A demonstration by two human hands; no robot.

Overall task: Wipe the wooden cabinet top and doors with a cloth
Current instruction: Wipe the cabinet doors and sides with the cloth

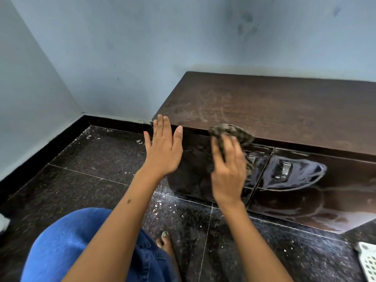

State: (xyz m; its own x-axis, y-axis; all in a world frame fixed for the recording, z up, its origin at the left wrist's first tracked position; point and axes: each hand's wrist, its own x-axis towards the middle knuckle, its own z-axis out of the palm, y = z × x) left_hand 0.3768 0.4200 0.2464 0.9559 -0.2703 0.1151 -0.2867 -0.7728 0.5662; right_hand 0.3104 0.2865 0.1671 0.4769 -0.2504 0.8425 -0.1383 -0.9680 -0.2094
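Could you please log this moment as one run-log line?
right hand: grips dark crumpled cloth at front edge of dark brown wooden cabinet top | left hand: open, flat, near left corner | glossy doors: smeared

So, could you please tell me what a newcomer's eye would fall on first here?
Probably the two hands at centre: the left hand open and flat by the cabinet's left corner, the right hand gripping a dark crumpled cloth at the front edge. Next, the dusty, smeared wooden cabinet top and the glossy doors below it.
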